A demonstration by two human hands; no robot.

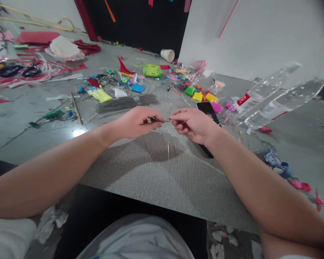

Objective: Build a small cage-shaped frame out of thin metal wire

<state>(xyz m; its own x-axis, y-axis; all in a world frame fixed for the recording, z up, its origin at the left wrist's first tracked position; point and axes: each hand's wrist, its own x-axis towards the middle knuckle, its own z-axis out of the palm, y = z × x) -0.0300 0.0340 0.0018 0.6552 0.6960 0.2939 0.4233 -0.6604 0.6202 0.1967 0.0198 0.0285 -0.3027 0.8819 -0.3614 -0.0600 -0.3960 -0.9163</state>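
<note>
Desk (164,180), grey and woven-looking, carries everything here, and the places below are given from the black phone (208,109) lying on it. Two clear plastic bottles (270,97) lie on their sides to the right of the phone, well apart from the hands. Behind and to the left of the phone sits a flat bundle of grey wires (126,103), with bright clay-like blocks (198,95) of yellow, green and pink just behind the phone. A white paper cup (167,55) lies tipped over far behind it, near the wall. The right hand (193,124) partly covers the phone's lower end; the left hand (136,122) is just left of it. Both hands pinch one thin wire (166,121) between thumb and fingertips, each grip narrow and closed on an end of it, so the wire spans the small gap between the hands, just left of the phone and above the desk.
</note>
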